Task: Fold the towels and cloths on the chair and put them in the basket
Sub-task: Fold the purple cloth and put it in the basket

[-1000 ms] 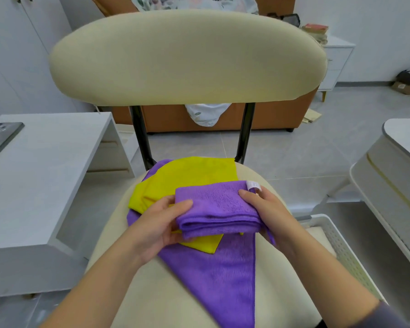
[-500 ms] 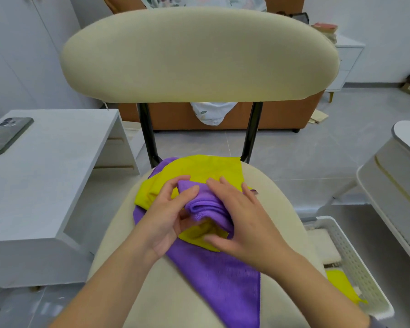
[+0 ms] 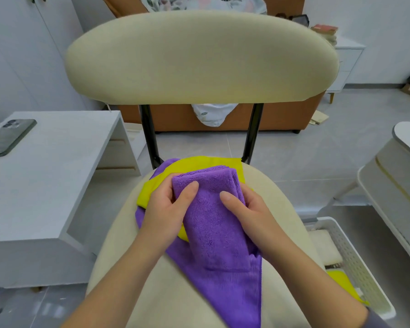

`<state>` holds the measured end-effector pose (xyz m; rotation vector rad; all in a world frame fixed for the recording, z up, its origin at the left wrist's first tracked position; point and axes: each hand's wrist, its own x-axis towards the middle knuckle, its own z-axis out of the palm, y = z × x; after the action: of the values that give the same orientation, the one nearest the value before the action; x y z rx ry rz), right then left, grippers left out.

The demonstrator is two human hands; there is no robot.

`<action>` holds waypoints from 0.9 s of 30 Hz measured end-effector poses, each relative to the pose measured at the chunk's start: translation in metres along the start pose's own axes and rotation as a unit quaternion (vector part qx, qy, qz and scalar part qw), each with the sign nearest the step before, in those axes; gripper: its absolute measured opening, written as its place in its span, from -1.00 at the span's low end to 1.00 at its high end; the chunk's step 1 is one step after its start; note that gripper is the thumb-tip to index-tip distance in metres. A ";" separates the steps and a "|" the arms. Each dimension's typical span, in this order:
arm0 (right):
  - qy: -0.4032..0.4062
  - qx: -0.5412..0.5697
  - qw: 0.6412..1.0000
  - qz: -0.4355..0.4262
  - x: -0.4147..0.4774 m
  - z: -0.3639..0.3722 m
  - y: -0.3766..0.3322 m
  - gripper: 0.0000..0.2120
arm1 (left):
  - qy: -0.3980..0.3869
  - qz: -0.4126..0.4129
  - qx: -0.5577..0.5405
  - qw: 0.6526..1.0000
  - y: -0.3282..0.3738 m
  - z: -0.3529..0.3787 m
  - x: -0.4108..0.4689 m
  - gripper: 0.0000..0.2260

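**Folded purple cloth gripped in both hands above the seat**

Nearest the camera, one flat purple cloth is spread over the cream seat of the single chair, its corner hanging over the front edge. Above it, one folded purple cloth is held lengthwise between two hands. The left hand is curled round the bundle's left edge, with the thumb pressed on top. The right hand is wrapped round the right edge in the same way, thumb on top and fingers hidden beneath. One yellow cloth is seen under the bundle, towards the back of the seat. Three cloths are thus counted on the chair: two purple, one yellow.

To the right, on the floor beside the chair, one white basket is seen; one yellow piece and one cream piece are lain in it. Farther left, one phone is laid on a white table.

Half a second earlier, the bundle was bunched small under the right palm; now it is drawn out longer and clasped from both sides. More of the basket is shown.
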<state>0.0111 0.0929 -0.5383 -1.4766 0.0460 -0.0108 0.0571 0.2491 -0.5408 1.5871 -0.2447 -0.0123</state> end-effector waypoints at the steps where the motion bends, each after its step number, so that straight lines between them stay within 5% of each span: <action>1: 0.007 -0.005 1.000 -0.002 0.001 0.000 0.000 -0.67 | -0.002 0.008 0.015 1.000 -0.001 -0.001 0.000 -0.75; 4: 0.026 -0.058 0.997 -0.032 0.002 -0.001 0.000 -0.57 | -0.018 0.025 0.057 0.998 -0.002 -0.001 -0.002 -0.75; 8: 0.009 -0.100 0.991 -0.094 0.002 -0.008 -0.003 -0.84 | -0.060 0.058 0.068 0.994 0.002 -0.005 -0.003 -0.73; 20: -0.107 -0.069 0.991 -0.049 0.000 -0.020 -0.014 -0.81 | -0.167 0.111 0.099 0.975 0.008 -0.018 -0.004 -0.87; 24: -0.009 -0.030 0.999 -0.038 0.002 -0.017 -0.011 -0.75 | -0.083 -0.029 -0.057 0.994 0.010 -0.004 -0.003 -0.71; 27: 0.094 0.024 0.995 -0.027 0.006 -0.019 -0.005 -0.64 | -0.105 -0.144 -0.112 0.978 0.007 0.009 -0.006 -0.62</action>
<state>0.0162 0.0736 -0.5351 -1.4247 0.1568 -0.1930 0.0483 0.2413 -0.5350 1.3846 -0.1693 -0.4200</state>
